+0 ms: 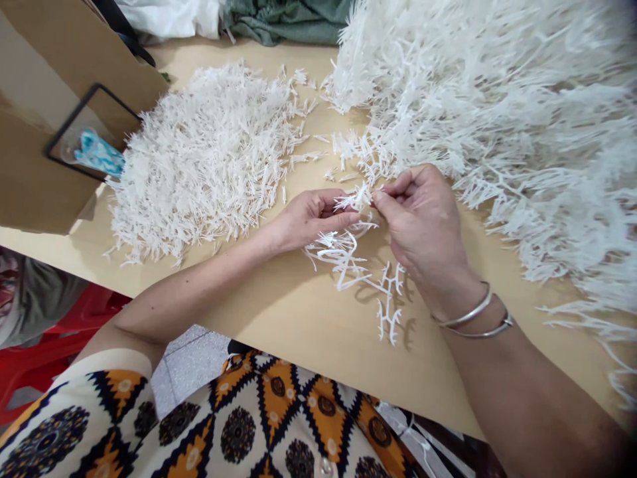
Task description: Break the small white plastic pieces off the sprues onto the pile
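My left hand [321,216] is closed on a white plastic sprig [359,196] with fine, needle-like tips. Thumb and forefinger of my right hand [423,216] pinch at the right end of that piece; what lies exactly between those fingertips is partly hidden. Below both hands hangs a branching white plastic frame [363,275], its thin runners ending in short forked stubs near the tabletop. Two silver bangles [478,315] circle my right wrist.
A heap of small white sprigs [204,159] lies left on the tan table [279,312]. A larger pile of white plastic branches [497,113] fills the right. A cardboard box [40,172] stands far left, beside a cup with blue-white contents [94,151]. Green cloth [288,20] lies behind.
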The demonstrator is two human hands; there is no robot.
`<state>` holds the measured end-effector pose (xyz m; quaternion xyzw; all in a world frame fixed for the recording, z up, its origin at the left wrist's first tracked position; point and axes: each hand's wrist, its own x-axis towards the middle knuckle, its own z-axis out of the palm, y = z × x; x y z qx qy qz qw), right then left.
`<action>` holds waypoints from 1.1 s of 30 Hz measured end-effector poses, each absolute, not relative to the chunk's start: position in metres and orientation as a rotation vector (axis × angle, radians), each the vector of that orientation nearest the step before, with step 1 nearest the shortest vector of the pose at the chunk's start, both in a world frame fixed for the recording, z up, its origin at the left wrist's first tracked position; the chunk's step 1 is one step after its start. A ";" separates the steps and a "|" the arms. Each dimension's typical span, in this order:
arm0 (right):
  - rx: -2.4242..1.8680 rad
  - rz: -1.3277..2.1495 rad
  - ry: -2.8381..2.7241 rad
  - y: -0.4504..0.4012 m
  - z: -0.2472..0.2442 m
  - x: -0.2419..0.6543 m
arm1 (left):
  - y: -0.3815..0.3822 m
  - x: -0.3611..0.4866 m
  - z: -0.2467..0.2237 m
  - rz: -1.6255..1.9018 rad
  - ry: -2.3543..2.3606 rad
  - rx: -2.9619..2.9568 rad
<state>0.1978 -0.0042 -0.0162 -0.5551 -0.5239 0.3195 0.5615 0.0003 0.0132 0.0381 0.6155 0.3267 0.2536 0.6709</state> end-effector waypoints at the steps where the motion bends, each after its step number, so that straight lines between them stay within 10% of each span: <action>1: -1.307 0.773 -1.230 -0.004 -0.015 0.199 | 0.013 0.001 0.038 0.578 0.734 1.376; 24: -1.231 1.043 -1.089 -0.003 0.000 0.213 | 0.011 -0.002 0.040 0.648 0.737 1.231; 33: -1.224 0.520 -1.677 -0.022 0.025 0.205 | 0.013 -0.008 0.036 0.668 0.731 1.130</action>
